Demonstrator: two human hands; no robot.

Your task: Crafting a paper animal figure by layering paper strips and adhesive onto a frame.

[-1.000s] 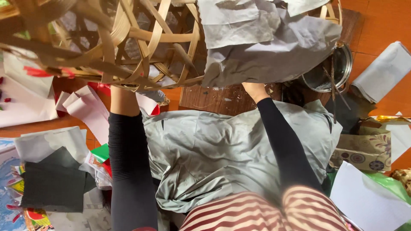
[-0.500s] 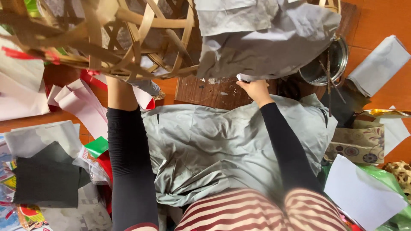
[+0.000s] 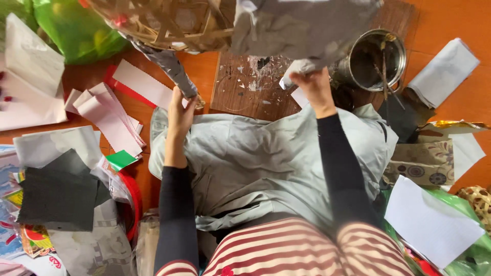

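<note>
Bamboo frame (image 3: 169, 20) lifted higher | left hand (image 3: 180, 110) grips its wrapped leg (image 3: 171, 66)

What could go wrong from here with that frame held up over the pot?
1. The grey paper sheet on the bamboo frame is pinched only at its edge by the right hand; it may tear.
2. The frame hangs close over the open metal pot with sticks in it; a swing might tip it.
3. The left hand grips just one wrapped leg, so the frame could twist.
</note>
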